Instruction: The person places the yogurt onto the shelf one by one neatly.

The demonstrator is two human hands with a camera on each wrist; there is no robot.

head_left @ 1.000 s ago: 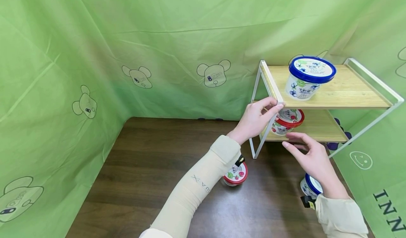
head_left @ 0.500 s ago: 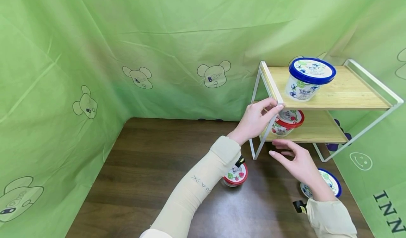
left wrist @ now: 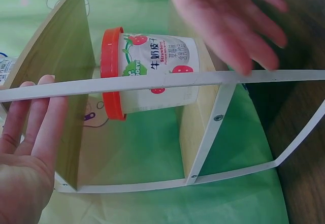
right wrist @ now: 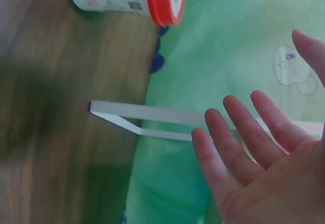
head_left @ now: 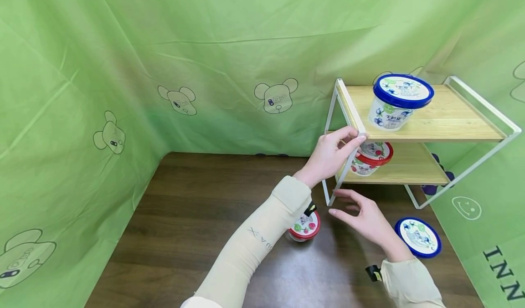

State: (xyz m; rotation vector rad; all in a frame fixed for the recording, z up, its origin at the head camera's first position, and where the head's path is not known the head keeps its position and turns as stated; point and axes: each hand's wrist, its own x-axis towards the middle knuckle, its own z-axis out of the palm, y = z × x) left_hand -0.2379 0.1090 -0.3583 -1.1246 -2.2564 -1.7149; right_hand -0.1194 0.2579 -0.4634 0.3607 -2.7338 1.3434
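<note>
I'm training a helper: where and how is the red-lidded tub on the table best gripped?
Probably round the side of the tub, just under its lid, with the right hand coming from the right: the tub stands upright, the lid juts past the body, and the left sleeve covers its left part in the head view.

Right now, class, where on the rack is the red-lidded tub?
In the head view, the red-lidded tub stands at the left end of the lower shelf, below the upper shelf and just right of the left hand.
</note>
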